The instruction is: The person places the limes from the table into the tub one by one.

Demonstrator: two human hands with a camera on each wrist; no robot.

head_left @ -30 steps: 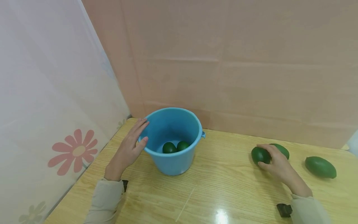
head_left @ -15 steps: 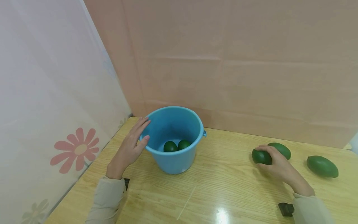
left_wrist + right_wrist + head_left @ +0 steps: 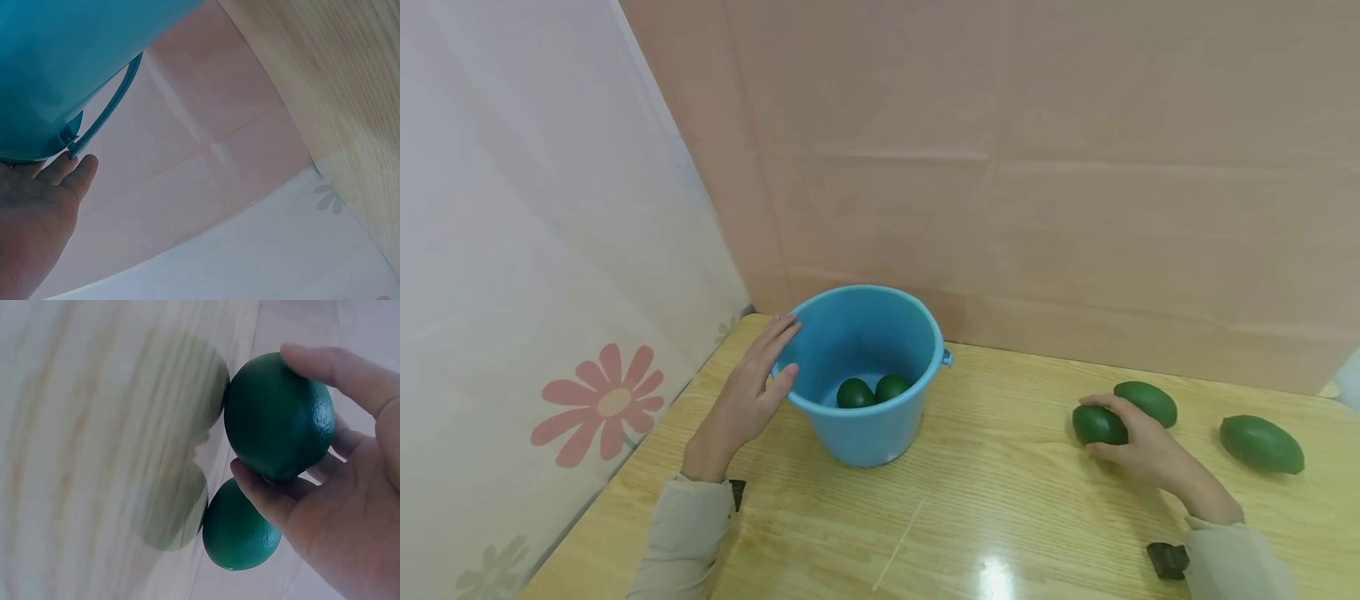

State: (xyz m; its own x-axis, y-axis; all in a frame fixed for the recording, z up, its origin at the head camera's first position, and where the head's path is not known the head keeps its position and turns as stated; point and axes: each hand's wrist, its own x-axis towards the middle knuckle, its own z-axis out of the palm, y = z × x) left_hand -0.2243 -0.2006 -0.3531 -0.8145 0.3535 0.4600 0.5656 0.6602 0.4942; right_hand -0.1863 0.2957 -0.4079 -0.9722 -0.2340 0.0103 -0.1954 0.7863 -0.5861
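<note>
A blue bucket [image 3: 865,437] stands upright on the table with two dark green fruits [image 3: 854,393] inside. My left hand [image 3: 745,396] touches its left rim, fingers nearly straight and thumb spread apart. In the left wrist view, the fingertips are right by the rim and the bucket's handle [image 3: 115,103]. At the right, my right hand [image 3: 1142,442] grips a green oval fruit [image 3: 275,412], mango-like in shape, between thumb and fingers, low at the tabletop. Just behind it lies a second green fruit [image 3: 1146,402], and a third green fruit [image 3: 1262,444] sits farther right.
The wood-patterned table [image 3: 1000,467] ends at a pinkish cloth backdrop [image 3: 1075,208]. A pale cloth [image 3: 550,208] with flower prints borders its left side. A dark wrist camera mount [image 3: 1167,560] shows beside the right sleeve.
The fingers of my right hand have settled around the front green fruit, and that hand has shifted slightly. The left hand keeps its place on the bucket rim.
</note>
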